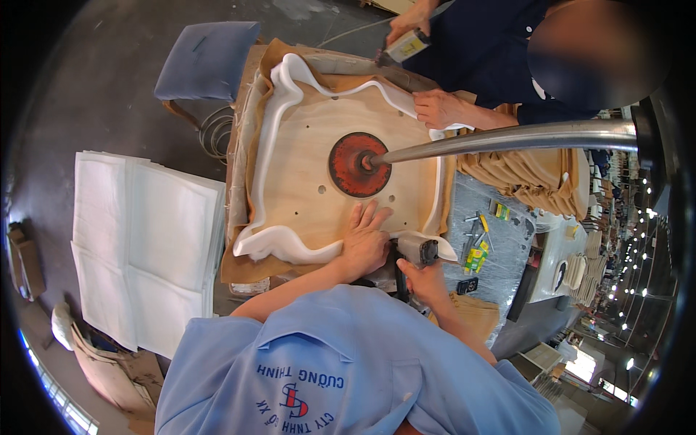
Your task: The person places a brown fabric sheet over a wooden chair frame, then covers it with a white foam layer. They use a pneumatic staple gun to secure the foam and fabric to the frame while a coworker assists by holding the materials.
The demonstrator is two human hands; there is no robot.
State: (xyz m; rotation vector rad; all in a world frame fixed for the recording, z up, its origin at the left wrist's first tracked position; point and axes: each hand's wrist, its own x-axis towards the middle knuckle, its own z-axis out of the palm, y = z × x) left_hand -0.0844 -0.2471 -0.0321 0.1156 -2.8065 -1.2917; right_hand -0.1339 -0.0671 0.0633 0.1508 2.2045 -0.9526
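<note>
A plywood seat panel (290,174) lies before me. White foam padding (270,138) folds up around its edges, with tan-brown fabric (245,246) beneath. A round red press disc (360,164) on a metal arm (507,136) rests on the panel's middle. My left hand (365,243) lies on the near edge of the panel, its fingers stretched out over the wood. Just right of it, my right hand (426,281) grips a staple gun (418,250), whose head sits over the near edge by the foam. The gun's nose is hidden from view.
Across the panel, a co-worker's one hand (438,109) touches the far right edge; the other (409,22) holds another staple gun (407,46). Right are stacked tan covers (533,177), small boxes (476,257) and hand tools (484,230). Left stand white foam sheets (148,246) and a blue-seated chair (206,61).
</note>
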